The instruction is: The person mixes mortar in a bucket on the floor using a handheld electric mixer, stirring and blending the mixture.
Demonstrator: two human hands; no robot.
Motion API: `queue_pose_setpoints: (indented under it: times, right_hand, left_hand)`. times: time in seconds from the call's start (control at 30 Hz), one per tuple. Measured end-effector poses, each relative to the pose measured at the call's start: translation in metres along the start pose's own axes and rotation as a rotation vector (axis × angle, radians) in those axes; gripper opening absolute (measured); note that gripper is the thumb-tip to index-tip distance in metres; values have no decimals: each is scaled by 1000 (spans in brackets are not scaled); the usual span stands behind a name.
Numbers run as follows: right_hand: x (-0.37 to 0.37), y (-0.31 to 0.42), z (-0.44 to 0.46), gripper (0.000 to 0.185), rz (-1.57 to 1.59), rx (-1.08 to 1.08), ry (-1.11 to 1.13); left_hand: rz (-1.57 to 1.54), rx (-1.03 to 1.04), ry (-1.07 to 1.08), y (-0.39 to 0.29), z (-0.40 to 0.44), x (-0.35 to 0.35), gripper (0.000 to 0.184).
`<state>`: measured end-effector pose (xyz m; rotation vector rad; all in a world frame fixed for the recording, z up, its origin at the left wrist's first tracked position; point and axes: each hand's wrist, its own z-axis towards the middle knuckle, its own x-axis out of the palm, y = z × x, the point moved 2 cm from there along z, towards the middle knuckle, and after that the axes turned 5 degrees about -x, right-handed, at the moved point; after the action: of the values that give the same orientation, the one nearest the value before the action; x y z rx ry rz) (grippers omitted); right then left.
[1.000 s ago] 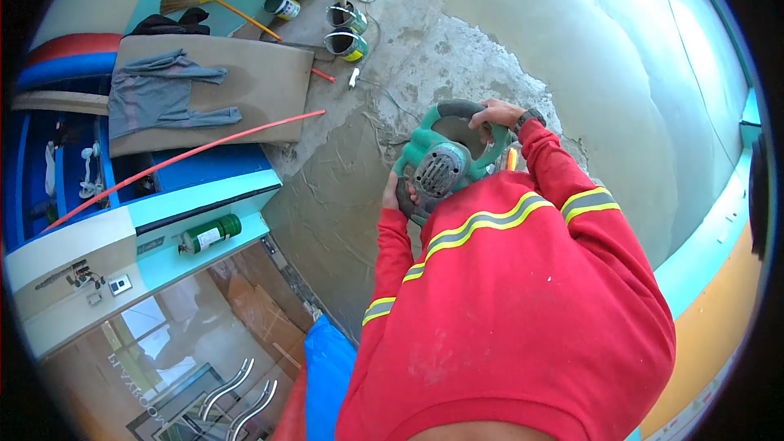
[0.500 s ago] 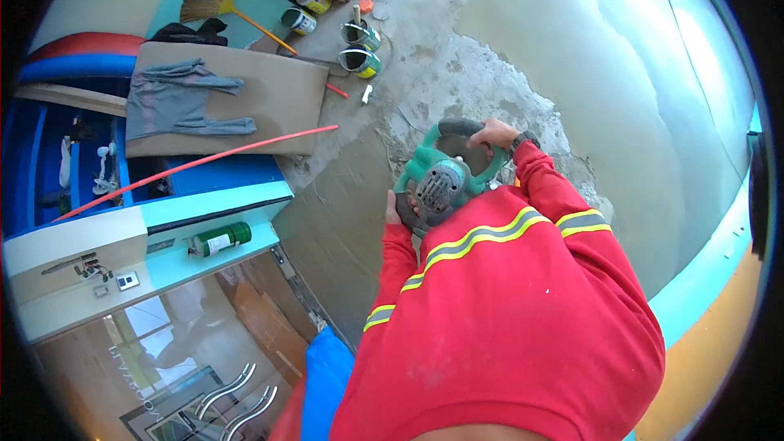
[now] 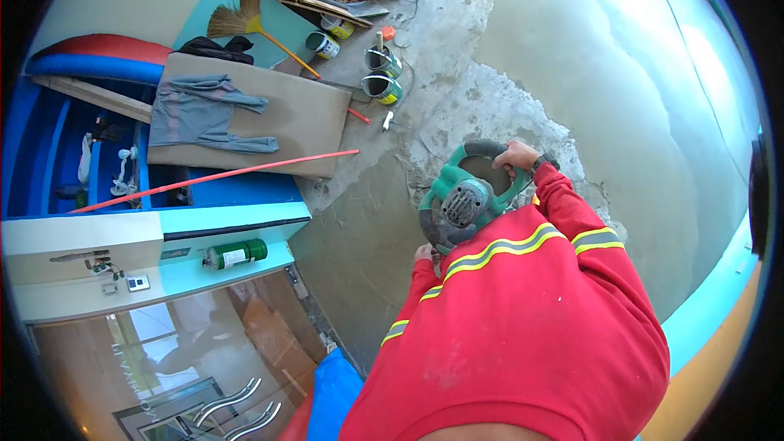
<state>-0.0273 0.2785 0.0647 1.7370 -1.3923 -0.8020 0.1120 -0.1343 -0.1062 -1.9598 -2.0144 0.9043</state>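
Note:
A green and black handheld power mixer (image 3: pixel 467 202) with looped handles is in front of my red shirt, over the floor. My right hand (image 3: pixel 516 157) is closed around the upper right part of its handle; a dark watch is on that wrist. My left hand (image 3: pixel 425 253) is at the lower left side of the handle, its fingers curled and partly hidden behind it. The mixer's lower end is hidden under its body and my shirt. Below it is smooth wet-looking grey screed (image 3: pixel 363 233), with a rough concrete strip (image 3: pixel 506 110) beyond.
Several paint buckets (image 3: pixel 382 88) stand at the upper middle, with a cable on the floor. A padded brown board (image 3: pixel 302 126) bears a grey shirt (image 3: pixel 196 114); a red pipe (image 3: pixel 245 170) lies across its edge. A broom (image 3: pixel 278 45) leans behind. Glass doors (image 3: pixel 188 351) are at lower left.
The view has shifted, so the whole scene appears lower and further right. My left hand has moved slightly down along the mixer's side. Both hands stay on the mixer.

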Motion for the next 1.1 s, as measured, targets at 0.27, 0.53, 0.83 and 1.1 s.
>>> queue_pose_setpoints:
  times: [0.27,0.53,0.83,1.1]
  right_hand:
    - [-1,-12,-5,18,-73,6,-29]
    - [-4,-33,-9,16,-41,-112,14]
    - [-1,-9,-24,19,17,-10,-40]
    - [3,-8,-21,17,31,-66,-12]
  left_hand:
    - [457,323,-61,1,10,7,18]
    - [434,166,-34,-18,-13,-1,16]
    - [363,222,161,3,38,-4,34]
    - [-749,-154,460,-115,-92,52,42]
